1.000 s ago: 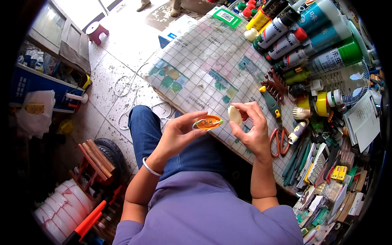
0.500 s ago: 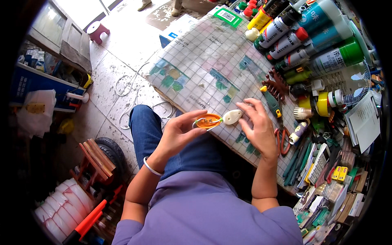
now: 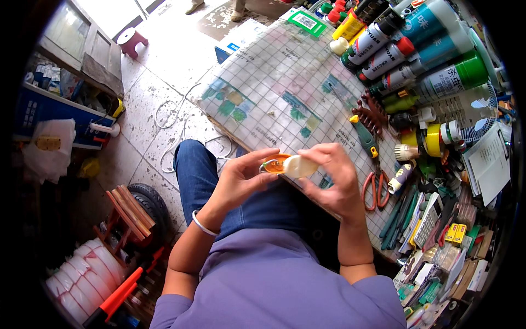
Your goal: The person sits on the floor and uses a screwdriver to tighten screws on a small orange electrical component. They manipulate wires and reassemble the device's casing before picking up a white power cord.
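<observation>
Just off the table's near edge, my left hand pinches a small orange oval casing between thumb and fingers. Small metal parts and a pale wire show inside its exposed face. My right hand grips a cream oval cover by its far end, thumb below and fingers above. The cover overlaps the right part of the casing, hiding it; whether the two touch I cannot tell. My right fingers are slightly smeared by motion.
The grid-patterned table holds a small screw-like bit. To the right lie a green-handled cutter, red-handled pliers and a brush. Several spray cans crowd the far right. A white cable loops on the floor.
My right hand has moved left and slightly down with the cream cover. The cover, earlier beside the orange casing, now lies over part of it. My left hand stays nearly in place.
</observation>
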